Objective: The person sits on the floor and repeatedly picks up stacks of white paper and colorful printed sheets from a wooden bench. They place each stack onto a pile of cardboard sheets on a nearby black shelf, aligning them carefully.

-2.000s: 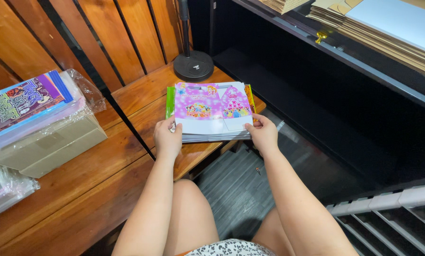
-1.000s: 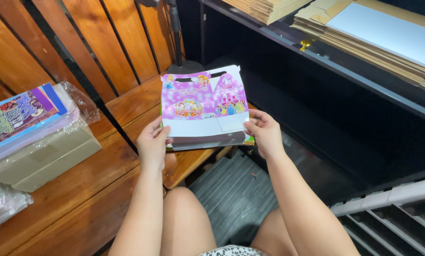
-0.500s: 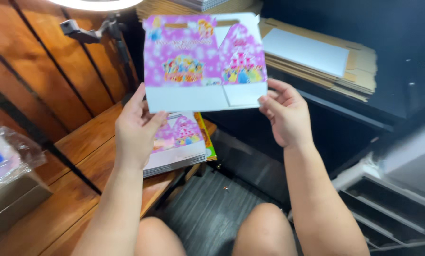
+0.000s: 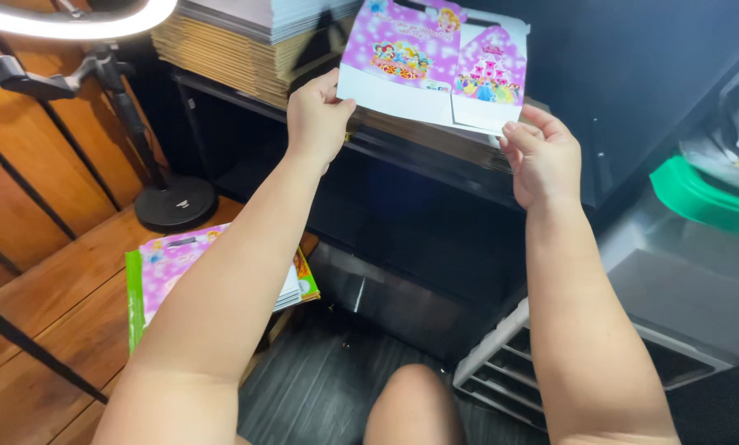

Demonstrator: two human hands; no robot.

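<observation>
You hold a flat pink printed carton [image 4: 435, 62] up in front of you, far from your body and well above the wooden surface [image 4: 64, 288]. Your left hand [image 4: 318, 115] pinches its lower left corner, thumb on the near white flap and fingers curled behind it. Your right hand [image 4: 542, 156] grips the lower right corner, where a smaller white flap hangs down; your thumb lies on the front and the fingers are folded around the carton's right edge. The carton sits between the two hands and slightly above them, tilted a little down to the right. Behind it, on a dark shelf [image 4: 402, 148], lie stacks of flat brown cardboard [image 4: 229, 58]. Down on the left, the surface carries a stack of similar pink cartons [image 4: 171, 259] with a green edge, partly hidden by your left forearm. Farther left stands a ring light stand [image 4: 171, 202] with a round black base.
</observation>
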